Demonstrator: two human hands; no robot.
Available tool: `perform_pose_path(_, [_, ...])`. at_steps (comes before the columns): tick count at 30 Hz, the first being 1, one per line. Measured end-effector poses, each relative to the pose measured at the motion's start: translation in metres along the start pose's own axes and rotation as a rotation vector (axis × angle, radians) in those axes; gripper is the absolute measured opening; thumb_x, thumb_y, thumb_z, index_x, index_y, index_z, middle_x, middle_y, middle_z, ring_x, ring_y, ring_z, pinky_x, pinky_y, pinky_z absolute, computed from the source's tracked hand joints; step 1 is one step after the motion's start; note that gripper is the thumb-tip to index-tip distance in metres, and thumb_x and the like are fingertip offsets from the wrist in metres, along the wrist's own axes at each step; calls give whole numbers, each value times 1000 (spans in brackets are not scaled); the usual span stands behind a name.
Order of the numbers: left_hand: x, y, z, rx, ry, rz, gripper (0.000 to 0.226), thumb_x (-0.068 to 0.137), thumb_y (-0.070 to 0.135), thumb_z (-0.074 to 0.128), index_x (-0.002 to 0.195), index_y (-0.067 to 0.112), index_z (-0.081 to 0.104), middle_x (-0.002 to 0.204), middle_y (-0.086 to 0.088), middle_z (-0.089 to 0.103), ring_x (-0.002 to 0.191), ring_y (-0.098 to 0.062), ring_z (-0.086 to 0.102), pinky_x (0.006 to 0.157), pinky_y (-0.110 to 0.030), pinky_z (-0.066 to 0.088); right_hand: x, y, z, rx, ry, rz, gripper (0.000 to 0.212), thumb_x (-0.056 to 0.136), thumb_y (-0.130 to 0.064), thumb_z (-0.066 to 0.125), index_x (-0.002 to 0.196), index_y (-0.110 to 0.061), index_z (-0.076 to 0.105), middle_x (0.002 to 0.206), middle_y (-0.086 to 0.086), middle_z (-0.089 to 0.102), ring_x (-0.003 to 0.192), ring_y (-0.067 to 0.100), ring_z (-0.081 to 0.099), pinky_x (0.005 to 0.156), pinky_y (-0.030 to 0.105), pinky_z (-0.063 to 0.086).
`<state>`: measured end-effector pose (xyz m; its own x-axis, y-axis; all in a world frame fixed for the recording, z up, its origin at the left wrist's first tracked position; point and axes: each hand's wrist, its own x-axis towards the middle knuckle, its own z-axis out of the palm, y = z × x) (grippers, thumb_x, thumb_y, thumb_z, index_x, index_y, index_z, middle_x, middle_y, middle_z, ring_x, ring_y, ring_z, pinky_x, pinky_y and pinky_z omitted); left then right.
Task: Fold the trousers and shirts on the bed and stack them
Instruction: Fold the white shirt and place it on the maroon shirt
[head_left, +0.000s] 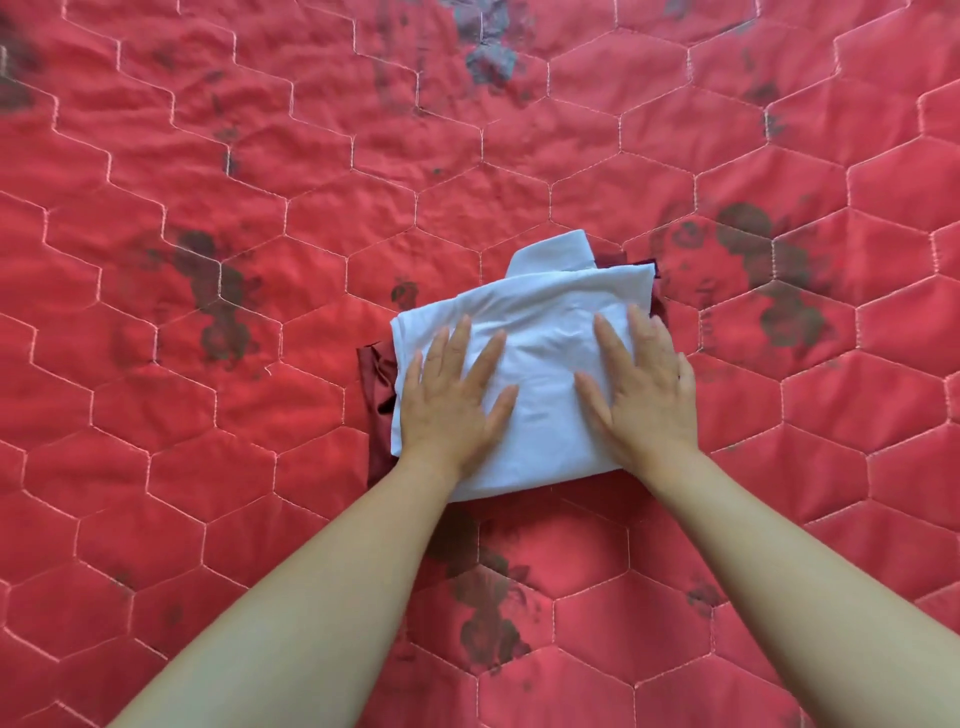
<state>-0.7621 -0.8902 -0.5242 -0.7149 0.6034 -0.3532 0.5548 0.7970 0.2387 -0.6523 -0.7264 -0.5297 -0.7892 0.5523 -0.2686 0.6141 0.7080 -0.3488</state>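
Observation:
A folded white shirt (540, 312) lies in the middle of the bed, its collar end pointing away from me. It rests on top of a folded dark red garment (378, 374), whose edges stick out at the left and at the far right. My left hand (452, 400) lies flat on the shirt's left half, fingers spread. My right hand (641, 384) lies flat on its right half, fingers spread too. Neither hand grips the cloth.
The stack sits on a red quilted bedcover (208, 156) with hexagon stitching and dark flower prints. The cover fills the whole view around the stack.

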Motion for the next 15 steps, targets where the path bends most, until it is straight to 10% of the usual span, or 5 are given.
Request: perform_pose_path(15, [-82,57,-106,112,17,236,78,76,73,12,144,37,27,152,2,28,141,-25,20,107,-58,18,-135,9,-128,116,217,202,70,87,-51,50,143,-13,33,151,8,26,139,25,22,105,49,32])
